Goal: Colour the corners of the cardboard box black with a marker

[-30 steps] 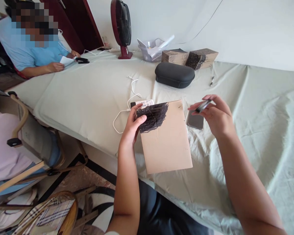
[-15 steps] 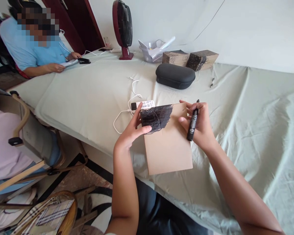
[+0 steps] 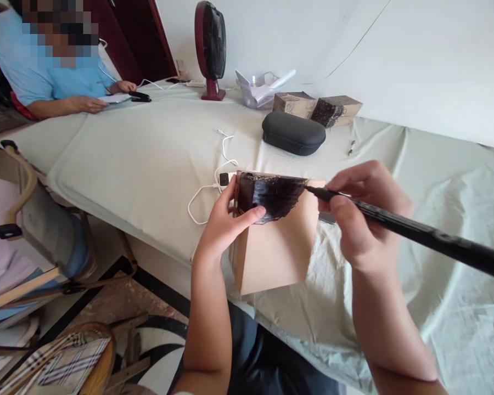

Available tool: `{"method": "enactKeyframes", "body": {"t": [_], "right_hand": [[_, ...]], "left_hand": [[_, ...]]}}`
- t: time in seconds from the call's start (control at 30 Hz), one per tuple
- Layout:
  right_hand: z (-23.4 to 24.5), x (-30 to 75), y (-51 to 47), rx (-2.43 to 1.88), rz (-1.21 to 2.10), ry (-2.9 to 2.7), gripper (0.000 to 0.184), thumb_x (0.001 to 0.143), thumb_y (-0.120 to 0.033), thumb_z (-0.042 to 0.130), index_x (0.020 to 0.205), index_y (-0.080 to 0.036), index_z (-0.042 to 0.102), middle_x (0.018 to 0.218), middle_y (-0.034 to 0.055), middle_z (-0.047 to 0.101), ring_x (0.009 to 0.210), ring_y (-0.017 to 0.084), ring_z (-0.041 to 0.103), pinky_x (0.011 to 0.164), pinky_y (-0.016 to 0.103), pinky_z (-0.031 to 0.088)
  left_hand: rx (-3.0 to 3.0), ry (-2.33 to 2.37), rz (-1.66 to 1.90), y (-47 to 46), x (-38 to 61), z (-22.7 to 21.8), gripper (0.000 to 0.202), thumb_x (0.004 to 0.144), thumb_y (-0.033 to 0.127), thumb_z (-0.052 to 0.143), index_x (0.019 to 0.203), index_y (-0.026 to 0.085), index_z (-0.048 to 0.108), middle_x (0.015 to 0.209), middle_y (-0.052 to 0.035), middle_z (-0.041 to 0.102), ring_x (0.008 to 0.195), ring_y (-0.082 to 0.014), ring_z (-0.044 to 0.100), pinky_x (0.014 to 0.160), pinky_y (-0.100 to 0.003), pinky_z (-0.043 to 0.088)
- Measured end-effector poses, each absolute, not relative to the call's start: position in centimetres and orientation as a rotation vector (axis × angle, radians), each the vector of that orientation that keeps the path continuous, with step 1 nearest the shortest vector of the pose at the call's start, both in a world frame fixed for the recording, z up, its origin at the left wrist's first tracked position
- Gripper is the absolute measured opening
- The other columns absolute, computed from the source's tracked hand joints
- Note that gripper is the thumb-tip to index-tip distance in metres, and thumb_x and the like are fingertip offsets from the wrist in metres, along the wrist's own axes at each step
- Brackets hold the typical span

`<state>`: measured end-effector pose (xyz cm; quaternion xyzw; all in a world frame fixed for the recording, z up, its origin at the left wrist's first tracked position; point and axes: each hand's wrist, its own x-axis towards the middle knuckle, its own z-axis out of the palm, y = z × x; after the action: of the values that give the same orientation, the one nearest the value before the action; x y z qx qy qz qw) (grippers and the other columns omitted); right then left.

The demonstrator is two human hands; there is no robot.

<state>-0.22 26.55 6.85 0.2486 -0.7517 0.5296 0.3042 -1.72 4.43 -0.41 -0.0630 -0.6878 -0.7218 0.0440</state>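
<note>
Cardbd box [image 3: 278, 255] gripped by L hand [image 3: 226, 226]; blk marker [image 3: 420, 226] held in R hand [image 3: 368, 238], tip set at edge of scribbled patch [image 3: 274, 195]. Blk case [image 3: 294, 133] seen beyond.

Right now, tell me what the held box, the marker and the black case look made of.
Held box: likely cardboard, from its matte brown faces. Marker: probably plastic, smooth with pale highlights. Black case: perhaps molded synthetic, given its rounded, satin shell; exact covering unclear.

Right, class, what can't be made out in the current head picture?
Head view:
Flat dark object: mostly hidden by the right hand.
White block: mostly behind the brown cardboard box and left hand.
Black cylindrical marker: lettering too blurred to read.
Person in pale pink: cut off by left edge.
</note>
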Motion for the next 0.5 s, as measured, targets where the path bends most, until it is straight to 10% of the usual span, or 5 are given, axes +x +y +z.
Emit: {"method": "enactKeyframes", "body": {"t": [0.33, 0.5], "right_hand": [[6.8, -2.9, 22.3, 0.734, 1.179, -2.045, 0.013, 0.079, -0.016, 0.061, 0.076, -0.026, 0.054, 0.063, -0.0042, 0.053, 0.054, 0.015, 0.047, 0.065, 0.034, 0.047], [5.7, -3.3, 22.2, 0.77, 1.174, -2.018, 0.014, 0.076, -0.017, 0.062, 0.078, -0.027, 0.052, 0.06, -0.0047, 0.05, 0.054, 0.017, 0.046, 0.069, 0.038, 0.049]], "left_hand": [[-0.155, -1.96, -2.261, 4.4, -2.0, -0.8, 0.099, 0.071, 0.063, 0.091, 0.156, 0.029, 0.055, 0.164, -0.0123, 0.052, 0.158, -0.0448, 0.04, 0.124, -0.058, 0.045], [-0.302, -2.11, -2.272, 2.7, -1.6, -1.3, 0.117, 0.07, 0.052, 0.095, 0.169, 0.036, 0.034, 0.172, -0.0102, 0.04, 0.162, -0.0428, 0.032, 0.131, -0.059, 0.034]]}}
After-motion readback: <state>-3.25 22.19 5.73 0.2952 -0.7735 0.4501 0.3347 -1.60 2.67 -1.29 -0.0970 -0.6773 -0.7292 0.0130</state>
